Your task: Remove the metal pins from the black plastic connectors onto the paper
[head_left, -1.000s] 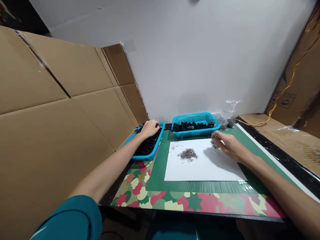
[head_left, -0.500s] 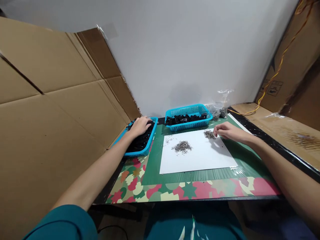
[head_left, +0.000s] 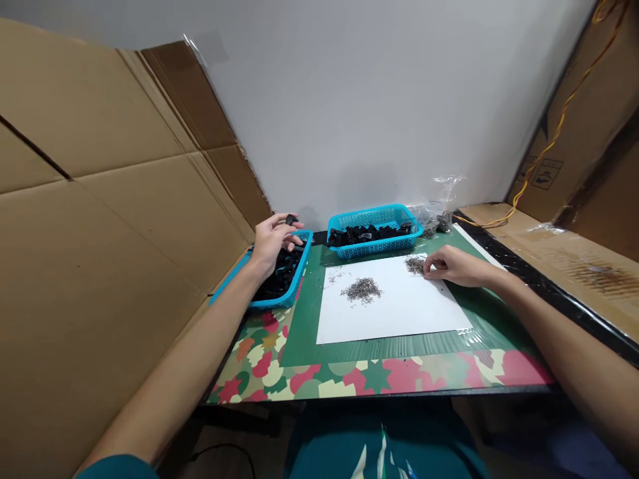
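Above the left blue basket (head_left: pixel 294 293), my left hand (head_left: pixel 271 243) pinches a small black piece (head_left: pixel 291 219) between thumb and fingers. More black pieces (head_left: pixel 282 276) fill that basket below it. My right hand (head_left: pixel 446 265) rests at the right side of the white sheet (head_left: pixel 389 322), thumb and fingertips pressed together beside a small pile of tiny metal parts (head_left: pixel 414 265). Whether those fingertips hold a part is too small to see. A larger pile of tiny metal parts (head_left: pixel 362 290) lies left of it on the sheet, with a few strays near the corner.
Behind the sheet stands a second blue basket (head_left: pixel 374 251) with black pieces. Clear plastic bags (head_left: pixel 436 219) of small parts sit beside it. Cardboard panels (head_left: pixel 124 233) wall off the left, and cardboard with a yellow-orange cord (head_left: pixel 559 130) is at the right.
My left hand has lifted out of the left basket with a small black piece in its fingers. My right hand stays by the small pile, its fingertips slightly lower and pinched.
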Tool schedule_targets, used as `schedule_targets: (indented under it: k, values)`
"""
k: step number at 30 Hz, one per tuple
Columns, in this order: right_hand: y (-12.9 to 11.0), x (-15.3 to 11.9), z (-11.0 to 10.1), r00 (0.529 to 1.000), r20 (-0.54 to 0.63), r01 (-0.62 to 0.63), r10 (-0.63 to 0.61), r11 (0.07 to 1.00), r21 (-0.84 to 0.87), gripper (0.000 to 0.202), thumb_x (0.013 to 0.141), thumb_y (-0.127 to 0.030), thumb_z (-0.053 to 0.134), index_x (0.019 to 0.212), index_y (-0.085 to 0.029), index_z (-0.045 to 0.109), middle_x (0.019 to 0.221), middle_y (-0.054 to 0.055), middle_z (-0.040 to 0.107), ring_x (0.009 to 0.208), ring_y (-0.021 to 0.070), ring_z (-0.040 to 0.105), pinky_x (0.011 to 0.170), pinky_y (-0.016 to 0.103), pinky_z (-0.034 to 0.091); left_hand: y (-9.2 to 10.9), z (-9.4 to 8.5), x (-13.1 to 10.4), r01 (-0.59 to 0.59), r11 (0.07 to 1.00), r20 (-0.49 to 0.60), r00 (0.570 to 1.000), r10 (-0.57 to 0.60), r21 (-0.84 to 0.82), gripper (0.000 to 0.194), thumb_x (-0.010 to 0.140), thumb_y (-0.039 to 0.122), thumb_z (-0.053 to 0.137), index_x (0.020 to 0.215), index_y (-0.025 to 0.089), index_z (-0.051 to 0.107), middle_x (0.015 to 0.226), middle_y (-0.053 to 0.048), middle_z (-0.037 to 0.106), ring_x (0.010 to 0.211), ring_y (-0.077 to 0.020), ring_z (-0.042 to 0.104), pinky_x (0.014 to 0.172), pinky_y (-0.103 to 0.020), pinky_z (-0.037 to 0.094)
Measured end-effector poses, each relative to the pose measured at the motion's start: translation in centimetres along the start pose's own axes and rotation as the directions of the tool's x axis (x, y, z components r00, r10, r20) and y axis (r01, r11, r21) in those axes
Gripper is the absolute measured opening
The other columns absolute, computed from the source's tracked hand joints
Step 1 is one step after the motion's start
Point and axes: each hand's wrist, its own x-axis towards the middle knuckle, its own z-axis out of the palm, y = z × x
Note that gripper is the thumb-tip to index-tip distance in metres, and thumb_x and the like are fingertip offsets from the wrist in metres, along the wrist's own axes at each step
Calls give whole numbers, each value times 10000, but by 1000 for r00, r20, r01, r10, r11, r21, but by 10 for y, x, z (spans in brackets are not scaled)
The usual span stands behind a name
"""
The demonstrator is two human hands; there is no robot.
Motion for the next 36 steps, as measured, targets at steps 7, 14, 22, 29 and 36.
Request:
schedule_targets:
  k: [7,14,22,29,36]
  values:
    - [-5,-5,-3,999,26,32,-35,993,113,365,942,-523,653,827,-182,714,621,-36,408,598,137,338,565,306,249,-8,70,-50,19,960,253,966,54,-278,305,871,404,796,1032,166,695,929,-50,695,591,-84,623,494,-208,438]
    - [-4,-6,-5,994,-87,-58,63,997,55,429,937,-596,639,803,-189,670,636,-35,367,603,142,318,555,311,224,-30,125,-98,140,954,462,887,-3,-264,433,893,564,767,979,141,736,694,-1,604,524,-70,493,480,-213,357]
    - [9,-7,-7,975,-123,-150,183,959,239,487,867,-687,688,876,-203,633,627,-53,387,545,121,321,518,296,217,-29,119,-110,112,958,467,884,26,-266,402,926,525,746,991,128,748,643,22,545,547,-77,473,514,-221,363]
    - [-12,-2,7,967,-215,-67,136,951,303,503,838,-690,729,836,-198,624,633,-46,388,568,121,299,535,299,196,-34,121,-112,143,949,446,895,-3,-281,422,925,553,725,986,137,747,658,25,526,529,-69,426,515,-232,346]
    - [-31,4,29,957,-244,-75,155,948,308,430,855,-627,689,859,-206,604,618,-45,418,549,126,317,537,292,227,-31,126,-125,116,969,478,878,2,-217,366,935,491,708,1039,147,778,852,-43,660,642,-98,507,575,-240,402]
